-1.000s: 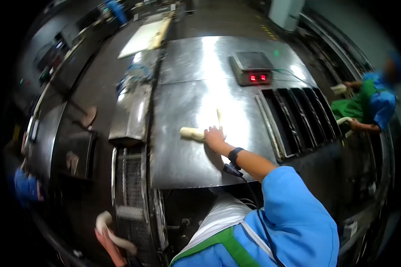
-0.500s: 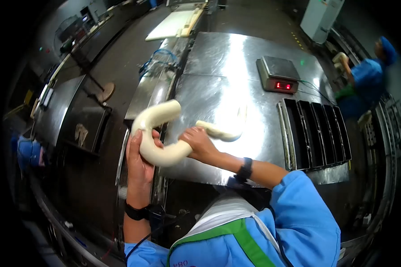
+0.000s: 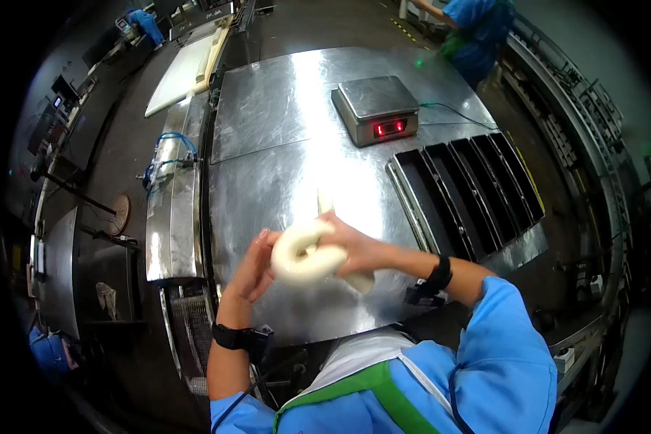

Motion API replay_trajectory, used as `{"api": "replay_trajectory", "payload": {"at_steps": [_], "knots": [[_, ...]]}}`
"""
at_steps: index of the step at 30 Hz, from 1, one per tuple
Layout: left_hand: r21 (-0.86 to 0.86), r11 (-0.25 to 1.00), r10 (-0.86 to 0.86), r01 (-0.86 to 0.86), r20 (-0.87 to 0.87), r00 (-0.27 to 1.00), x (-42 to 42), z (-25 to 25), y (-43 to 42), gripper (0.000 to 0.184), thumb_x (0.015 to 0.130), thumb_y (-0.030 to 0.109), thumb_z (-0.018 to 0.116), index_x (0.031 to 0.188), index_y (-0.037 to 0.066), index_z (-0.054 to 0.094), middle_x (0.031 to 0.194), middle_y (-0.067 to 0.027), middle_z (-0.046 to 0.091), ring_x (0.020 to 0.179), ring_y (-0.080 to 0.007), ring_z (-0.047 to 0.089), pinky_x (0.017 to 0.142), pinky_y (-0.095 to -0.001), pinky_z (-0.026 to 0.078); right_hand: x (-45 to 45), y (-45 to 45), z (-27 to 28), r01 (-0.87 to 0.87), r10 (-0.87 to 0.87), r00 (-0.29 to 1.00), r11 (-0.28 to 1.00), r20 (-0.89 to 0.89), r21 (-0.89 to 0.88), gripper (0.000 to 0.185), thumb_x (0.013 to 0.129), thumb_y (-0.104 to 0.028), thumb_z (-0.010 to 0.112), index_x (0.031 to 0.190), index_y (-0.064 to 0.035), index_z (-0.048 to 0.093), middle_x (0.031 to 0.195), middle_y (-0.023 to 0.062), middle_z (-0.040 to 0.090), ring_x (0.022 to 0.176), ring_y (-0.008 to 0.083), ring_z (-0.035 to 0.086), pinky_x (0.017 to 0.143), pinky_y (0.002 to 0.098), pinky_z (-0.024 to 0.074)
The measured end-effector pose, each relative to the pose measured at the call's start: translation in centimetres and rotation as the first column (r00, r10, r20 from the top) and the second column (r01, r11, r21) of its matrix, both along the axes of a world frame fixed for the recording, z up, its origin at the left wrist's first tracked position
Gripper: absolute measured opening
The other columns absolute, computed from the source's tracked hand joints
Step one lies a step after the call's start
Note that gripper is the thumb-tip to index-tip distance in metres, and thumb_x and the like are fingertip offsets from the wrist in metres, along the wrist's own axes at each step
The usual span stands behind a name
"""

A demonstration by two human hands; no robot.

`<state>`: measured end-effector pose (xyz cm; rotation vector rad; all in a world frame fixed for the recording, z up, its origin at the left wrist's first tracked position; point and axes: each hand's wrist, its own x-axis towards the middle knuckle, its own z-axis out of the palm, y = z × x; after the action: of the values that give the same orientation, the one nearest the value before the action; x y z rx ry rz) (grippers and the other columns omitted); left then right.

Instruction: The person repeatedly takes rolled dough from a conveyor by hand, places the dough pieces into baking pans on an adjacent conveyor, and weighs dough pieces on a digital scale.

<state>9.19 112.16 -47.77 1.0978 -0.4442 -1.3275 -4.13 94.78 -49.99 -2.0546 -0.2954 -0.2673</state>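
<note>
The dough roll [image 3: 288,262], an open S-curve half a second ago, is now bent into a thick, nearly closed ring, held above the table [image 3: 264,181]. The right hand [image 3: 351,247] is wrapped round its right side; the left hand [image 3: 253,266], fingers loosely spread, lies along the left. The dough looks smooth and creamy, the table scuffed, shiny metal, the long tins [image 3: 466,195] dark and straight-sided.

Pale, smooth dough [image 3: 289,269] is held above the desk [image 3: 260,173], curled into a near-closed loop around a small central gap. Second dough [image 3: 325,200], also pale, is noted on the desk, partly covered by the right hand [image 3: 356,249]; its full shape cannot be determined.
</note>
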Motion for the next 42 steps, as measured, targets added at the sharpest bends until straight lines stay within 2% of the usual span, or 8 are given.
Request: {"api": "replay_trajectory", "payload": {"at_steps": [3,6,10,22,25,27,34,42], "knots": [[-0.038,0.922,0.360,-0.385,0.452,0.816,1.9,-1.0,-0.9,0.040,0.084,0.036,0.038,0.102,0.003,0.050,0.092,-0.0051,0.055,0.082,-0.0122,0.052,0.072,-0.0243,0.041,1.9,-7.2,4.6,0.341,-0.277,0.891,0.932,-0.359,0.127,0.060,0.054,-0.014,0.061,0.113,-0.0124,0.047,0.098,0.0117,0.044,0.092,0.0240,0.044,0.080,0.0333,0.0401],[0.086,0.906,0.366,-0.415,0.334,0.869,2.7,-3.5,2.6,0.033,0.083,0.032,0.042,0.099,0.004,0.051,0.092,-0.0052,0.055,0.082,-0.0118,0.052,0.070,-0.0234,0.041,5.2,-16.5,5.6,0.719,-0.742,0.670,0.651,-0.003,-0.241,0.055,0.059,-0.014,0.063,0.112,-0.0167,0.048,0.100,0.0140,0.040,0.089,0.0239,0.046,0.078,0.0342,0.0435],[0.390,0.810,0.333,-0.437,0.307,0.892,1.2,-8.0,8.1,0.029,0.083,0.029,0.046,0.095,0.004,0.053,0.088,-0.0041,0.057,0.079,-0.0101,0.053,0.067,-0.0214,0.040,10.8,-27.8,7.6,0.706,-0.740,0.615,0.365,0.271,-0.607,0.050,0.056,-0.021,0.067,0.103,-0.0090,0.053,0.101,0.0124,0.042,0.094,0.0265,0.044,0.079,0.0338,0.0403],[0.616,0.599,0.429,-0.512,0.293,0.854,0.0,-9.8,13.4,0.023,0.084,0.023,0.044,0.094,0.004,0.052,0.086,-0.0025,0.056,0.076,-0.0094,0.053,0.065,-0.0205,0.040,14.6,-35.0,-3.2,0.347,-0.732,0.679,0.391,-0.059,-0.852,0.068,0.060,-0.035,0.067,0.120,-0.0342,0.035,0.129,0.0145,0.022,0.116,0.0368,0.024,0.092,0.0493,0.0218],[0.561,0.568,0.442,-0.603,0.410,0.798,0.6,-10.4,15.3,0.021,0.084,0.022,0.045,0.094,0.005,0.052,0.085,-0.0019,0.055,0.075,-0.0088,0.052,0.063,-0.0193,0.039,13.3,-38.4,-2.1,0.531,-0.722,0.692,0.532,-0.024,-0.660,0.056,0.066,-0.047,0.059,0.116,-0.0281,0.043,0.129,0.0130,0.025,0.119,0.0338,0.020,0.094,0.0501,0.0175],[0.570,0.524,0.456,-0.633,0.439,0.774,0.9,-10.6,16.9,0.021,0.084,0.022,0.045,0.094,0.006,0.052,0.085,-0.0018,0.056,0.076,-0.0092,0.052,0.063,-0.0196,0.038,11.5,-38.7,0.7,0.526,-0.529,0.837,0.848,-0.137,-0.062,0.049,0.075,-0.047,0.049,0.114,-0.0173,0.046,0.125,0.0104,0.034,0.118,0.0288,0.025,0.094,0.0478,0.0186],[0.533,0.377,0.511,-0.757,0.562,0.650,1.0,-11.5,20.8,0.021,0.084,0.024,0.045,0.095,0.008,0.053,0.087,-0.0003,0.054,0.077,-0.0085,0.050,0.064,-0.0205,0.037,10.1,-37.8,3.0,0.813,-0.811,0.581,0.582,-0.073,0.010,0.046,0.080,-0.044,0.043,0.111,-0.0099,0.048,0.115,0.0072,0.047,0.109,0.0198,0.040,0.093,0.0308,0.0256],[0.479,0.366,0.397,-0.798,0.695,0.600,0.1,-11.6,22.1,0.021,0.083,0.019,0.045,0.097,0.006,0.052,0.086,0.0000,0.053,0.077,-0.0075,0.047,0.064,-0.0206,0.036,17.8,-33.5,-2.6,0.415,-0.635,0.741,0.689,-0.218,-0.594,0.049,0.077,-0.045,0.048,0.103,-0.0030,0.049,0.104,0.0133,0.052,0.098,0.0251,0.049,0.082,0.0317,0.0373]]}}
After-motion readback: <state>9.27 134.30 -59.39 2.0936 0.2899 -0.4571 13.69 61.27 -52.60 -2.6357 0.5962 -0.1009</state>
